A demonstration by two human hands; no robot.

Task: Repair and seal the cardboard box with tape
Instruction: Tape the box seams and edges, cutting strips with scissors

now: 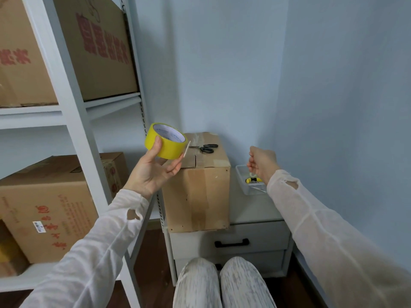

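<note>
Yellow tape roll (165,144) gripped in left hand (153,170); right hand (262,162) curled, hold unclear. Cardboard box (198,192) top shows no yellow tape; scissors (206,148) lie on it. Judged: sealing all remains.

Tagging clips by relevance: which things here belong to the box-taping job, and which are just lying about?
Job: yellow tape roll, gripped in the left hand; cardboard box on the cabinet; scissors on top of it.
Lying about: clear tray with a yellow-handled tool; printed boxes on the shelves.
</note>
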